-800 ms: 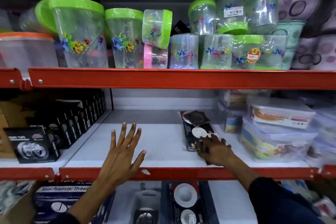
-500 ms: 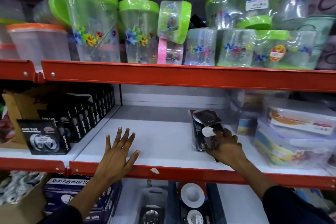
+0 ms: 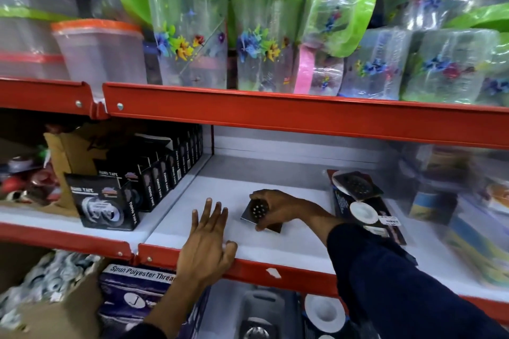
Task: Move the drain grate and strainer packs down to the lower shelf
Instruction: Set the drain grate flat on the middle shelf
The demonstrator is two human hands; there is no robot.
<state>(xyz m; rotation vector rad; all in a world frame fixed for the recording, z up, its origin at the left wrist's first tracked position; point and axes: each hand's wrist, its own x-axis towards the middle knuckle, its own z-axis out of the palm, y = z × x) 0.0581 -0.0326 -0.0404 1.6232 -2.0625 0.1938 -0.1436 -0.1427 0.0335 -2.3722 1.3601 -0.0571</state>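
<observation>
My right hand [image 3: 278, 208] grips a square metal drain grate pack [image 3: 257, 213], holding it just above the white middle shelf [image 3: 275, 245] near its centre. Further right on that shelf lies a stack of dark strainer and grate packs [image 3: 363, 208] with white round discs on them. My left hand [image 3: 208, 239] rests flat with fingers spread on the shelf's red front lip. On the lower shelf, below the lip, sit more packs: one with a white ring [image 3: 323, 314] and a grey one [image 3: 256, 316].
Black nano tape boxes [image 3: 104, 202] line the shelf's left side. Clear food containers [image 3: 468, 215] crowd its right end. Green-lidded plastic jars [image 3: 187, 25] fill the upper shelf. A thread box [image 3: 143, 286] and a cardboard carton [image 3: 41, 300] stand lower left.
My right hand has lifted one grate pack off the stack and carried it left toward the shelf's centre. My left hand stayed on the front lip. The camera moved closer and left.
</observation>
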